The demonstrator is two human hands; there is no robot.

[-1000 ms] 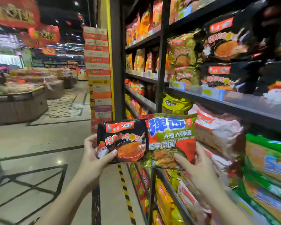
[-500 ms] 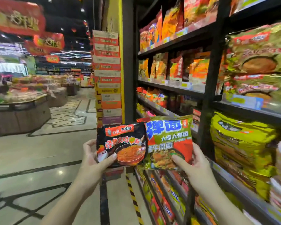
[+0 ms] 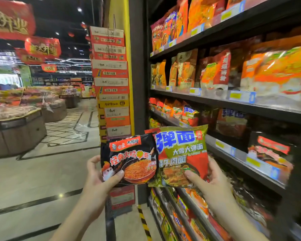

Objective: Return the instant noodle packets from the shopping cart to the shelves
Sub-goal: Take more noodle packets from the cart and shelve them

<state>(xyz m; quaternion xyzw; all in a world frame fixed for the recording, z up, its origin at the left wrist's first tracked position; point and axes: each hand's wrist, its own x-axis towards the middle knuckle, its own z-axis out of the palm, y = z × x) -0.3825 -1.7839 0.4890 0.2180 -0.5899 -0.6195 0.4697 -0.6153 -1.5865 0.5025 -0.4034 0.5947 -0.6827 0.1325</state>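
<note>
My left hand (image 3: pixel 98 178) grips a black noodle packet (image 3: pixel 129 159) by its lower left corner. My right hand (image 3: pixel 210 181) grips a green and red noodle packet (image 3: pixel 181 153) by its lower right corner. Both packets are held upright side by side in front of me, with the green one overlapping the black one's right edge. The dark shelves (image 3: pixel 224 101) stand on my right, several tiers full of noodle packets. Packets like the green one (image 3: pixel 189 112) and a black packet (image 3: pixel 269 153) sit on the tiers at packet height. No cart is in view.
A tall stack of noodle cartons (image 3: pixel 111 80) stands against the shelf end pillar (image 3: pixel 137 66) ahead. Round produce stands (image 3: pixel 16 129) fill the left side. Open tiled floor (image 3: pixel 42 180) lies to my left, with a yellow and black stripe along the shelf base.
My view has swung left along the shelves, so other tiers and packets now show on the right. Both hands keep the same grip on their packets.
</note>
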